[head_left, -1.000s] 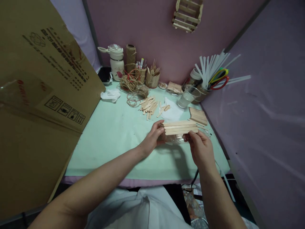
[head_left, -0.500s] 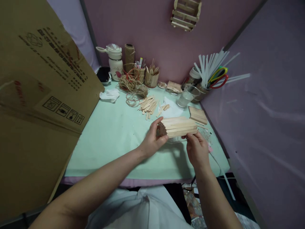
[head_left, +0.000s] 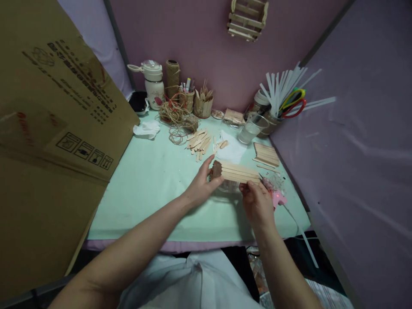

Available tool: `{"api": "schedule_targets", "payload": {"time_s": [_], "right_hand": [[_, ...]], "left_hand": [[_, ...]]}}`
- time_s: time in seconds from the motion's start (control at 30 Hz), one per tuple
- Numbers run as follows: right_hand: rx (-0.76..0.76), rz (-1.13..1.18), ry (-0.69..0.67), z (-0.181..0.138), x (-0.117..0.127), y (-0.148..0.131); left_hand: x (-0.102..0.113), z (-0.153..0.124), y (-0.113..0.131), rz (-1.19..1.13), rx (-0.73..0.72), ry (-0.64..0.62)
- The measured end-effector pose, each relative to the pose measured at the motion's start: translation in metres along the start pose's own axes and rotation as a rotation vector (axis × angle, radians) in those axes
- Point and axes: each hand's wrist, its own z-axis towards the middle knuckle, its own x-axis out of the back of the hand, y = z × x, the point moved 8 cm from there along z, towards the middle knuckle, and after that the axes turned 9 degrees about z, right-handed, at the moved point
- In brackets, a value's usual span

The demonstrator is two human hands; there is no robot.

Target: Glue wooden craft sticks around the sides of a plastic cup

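Both hands hold a panel of glued wooden craft sticks (head_left: 238,172) a little above the pale green table (head_left: 154,189). My left hand (head_left: 201,185) grips its left end, thumb on top and fingers curled behind. My right hand (head_left: 255,201) pinches its lower right edge. Under the panel sits a clear plastic piece (head_left: 228,186). A pink glue gun (head_left: 274,194) lies just right of my right hand, with its cord running off the table edge.
Loose craft sticks (head_left: 200,140), a second stick panel (head_left: 265,154), white paper (head_left: 234,150), twine (head_left: 176,116), a glass (head_left: 249,128), a bottle (head_left: 152,83) and a cup with scissors (head_left: 283,107) fill the back. A cardboard sheet (head_left: 51,128) leans at the left. Purple walls enclose it.
The stick panel has turned so its left end faces me and it has shifted slightly left. My right hand slid left with it, uncovering the pink glue gun.
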Motion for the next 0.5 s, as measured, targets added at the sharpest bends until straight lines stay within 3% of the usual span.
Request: {"api": "schedule_targets", "payload": {"time_s": [0.13,0.3,0.43,0.5], "right_hand": [[-0.051,0.029,0.007,-0.006,-0.003,0.006],[-0.09,0.083,0.043,-0.005,0.0,0.011],[-0.107,0.129,0.043,-0.003,-0.002,0.014],[-0.112,0.142,0.034,-0.003,-0.003,0.014]], "left_hand": [[0.011,0.002,-0.003,0.05,0.117,-0.001],[0.043,-0.002,0.032,0.422,0.008,0.289],[0.025,-0.002,0.033,0.329,0.123,0.135],[0.021,-0.002,0.031,0.273,0.176,0.131]]}}
